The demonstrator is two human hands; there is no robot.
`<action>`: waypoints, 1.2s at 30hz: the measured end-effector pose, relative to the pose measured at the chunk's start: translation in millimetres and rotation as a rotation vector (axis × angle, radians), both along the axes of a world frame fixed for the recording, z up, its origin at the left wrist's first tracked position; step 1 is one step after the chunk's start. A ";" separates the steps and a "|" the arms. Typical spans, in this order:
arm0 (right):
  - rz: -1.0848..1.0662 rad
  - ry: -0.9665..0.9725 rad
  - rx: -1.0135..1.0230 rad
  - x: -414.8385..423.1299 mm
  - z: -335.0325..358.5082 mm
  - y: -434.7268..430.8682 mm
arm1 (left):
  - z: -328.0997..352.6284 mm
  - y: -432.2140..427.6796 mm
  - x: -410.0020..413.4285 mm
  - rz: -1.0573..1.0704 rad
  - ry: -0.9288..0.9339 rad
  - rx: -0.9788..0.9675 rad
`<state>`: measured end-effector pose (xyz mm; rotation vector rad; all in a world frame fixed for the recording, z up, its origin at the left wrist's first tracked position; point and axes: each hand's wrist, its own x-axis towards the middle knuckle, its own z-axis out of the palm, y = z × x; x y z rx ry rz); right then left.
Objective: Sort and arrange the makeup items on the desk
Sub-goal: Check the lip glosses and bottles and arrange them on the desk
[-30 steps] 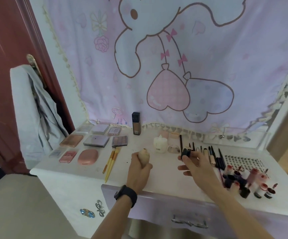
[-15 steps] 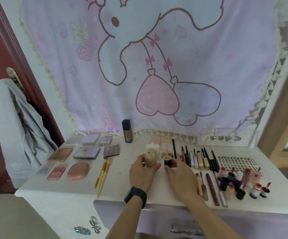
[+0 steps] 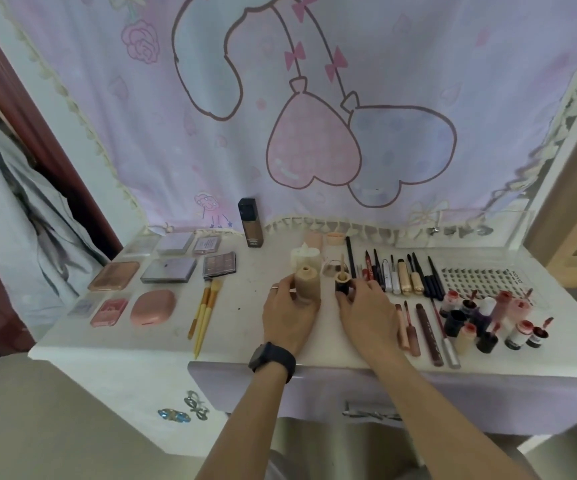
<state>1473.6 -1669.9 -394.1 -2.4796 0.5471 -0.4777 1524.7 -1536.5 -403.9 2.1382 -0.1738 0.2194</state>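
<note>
On the white desk (image 3: 162, 336), my left hand (image 3: 289, 311) grips a beige foundation bottle (image 3: 307, 284) with an open neck, standing upright. Just to its right, my right hand (image 3: 366, 311) pinches a small black cap with a beige top (image 3: 343, 284). The two hands are a few centimetres apart. Behind them stand a cream bottle (image 3: 302, 256) and a small clear jar (image 3: 331, 268). A dark square foundation bottle (image 3: 251, 221) stands at the back.
Palettes and compacts (image 3: 167, 270) lie in rows at the left, with two yellow-handled brushes (image 3: 205, 310) beside them. Pencils and mascaras (image 3: 398, 273) line the right. Small bottles (image 3: 488, 318) cluster at the far right, lip tubes (image 3: 425, 329) before them. A clear tray (image 3: 481, 280) sits behind.
My right hand moved left with the black cap, from near the pencils to beside the beige bottle. My left hand carried the bottle slightly back and set it upright. The camera tilted down.
</note>
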 end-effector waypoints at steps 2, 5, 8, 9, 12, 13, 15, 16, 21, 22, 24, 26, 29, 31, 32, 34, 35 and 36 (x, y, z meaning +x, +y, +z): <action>0.002 0.004 -0.003 0.3 -1.1 -0.1 | -0.9 0.6 -0.4 -0.004 -0.003 0.010; -0.001 0.009 -0.006 1.0 -2.5 -0.4 | -0.7 -1.0 -0.5 0.001 -0.003 0.036; -0.001 0.025 -0.011 1.2 -3.2 -0.9 | -0.5 -1.5 -0.3 -0.005 0.001 0.071; 0.000 0.030 -0.013 1.0 -3.3 -1.1 | -0.6 -1.4 0.2 -0.007 0.005 0.083; 0.003 0.029 -0.019 0.6 -4.1 -1.1 | -0.1 -1.8 -0.3 -0.008 0.019 0.102; 0.002 0.023 -0.020 0.4 -4.4 -0.9 | 0.1 -1.9 -1.2 -0.010 0.024 0.110; 0.003 0.019 -0.013 -0.7 -3.6 0.1 | 0.5 -2.1 -3.3 -0.014 0.030 0.131; 0.009 0.018 -0.009 -1.6 -3.1 0.6 | 1.5 -2.3 -4.2 -0.016 0.032 0.135; 0.031 -0.012 0.084 -9.2 5.1 1.0 | 12.1 -1.7 -7.5 -0.007 0.089 0.121; 0.036 -0.017 0.103 -11.7 6.1 1.2 | 12.7 0.5 -9.2 -0.013 0.101 0.128; 0.060 -0.032 0.127 -19.0 5.7 2.8 | 10.7 8.8 -14.5 -0.033 0.090 0.163; 0.108 -0.065 0.097 -29.4 2.8 6.0 | 7.5 21.9 -19.1 -0.046 0.055 0.196; 0.276 -0.066 -0.088 -44.6 -8.0 10.9 | 4.8 46.1 -23.9 -0.051 -0.005 0.328; 0.422 -0.039 -0.265 -48.0 -14.5 12.5 | 6.0 61.4 -25.7 -0.046 -0.055 0.517; 0.477 -0.034 -0.315 -47.5 -15.3 12.7 | 6.7 67.9 -26.0 -0.055 -0.072 0.595; 0.547 -0.024 -0.364 -43.4 -14.1 13.3 | 9.8 78.9 -25.5 -0.101 -0.081 0.666; 0.577 -0.005 -0.379 -40.2 -12.7 12.8 | 12.9 83.3 -23.9 -0.125 -0.085 0.679; 0.608 0.023 -0.389 -37.2 -11.7 11.6 | 16.5 87.5 -20.8 -0.140 -0.089 0.687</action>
